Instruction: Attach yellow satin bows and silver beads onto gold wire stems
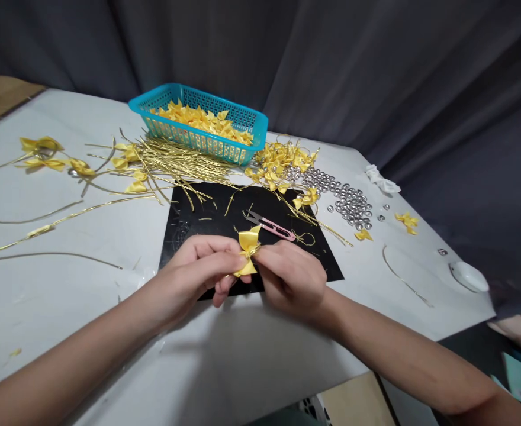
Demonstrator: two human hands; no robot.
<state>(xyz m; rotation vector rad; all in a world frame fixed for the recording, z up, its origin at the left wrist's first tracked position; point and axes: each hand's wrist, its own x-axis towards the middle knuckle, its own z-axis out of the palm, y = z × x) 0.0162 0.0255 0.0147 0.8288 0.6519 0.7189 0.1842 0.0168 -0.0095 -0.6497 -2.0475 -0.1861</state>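
Between my two hands is a yellow ribbon bow (248, 241), above the front part of a black mat (300, 254). My left hand (202, 266) pinches the bow from the left with thumb and fingers. From the right, my right hand (291, 275) has its closed fingertips at the bow's middle, where a bit of gold cord shows. Pink-handled thread snips (276, 229) lie on the mat just beyond my hands, beside a thin loop of gold cord (305, 238).
A blue basket (198, 136) of yellow bows stands at the back. Gold cords (185, 163) lie before it, with loose bows (285, 157) and silver rings (353, 204) to the right. A small white dish (469, 277) sits near the right edge.
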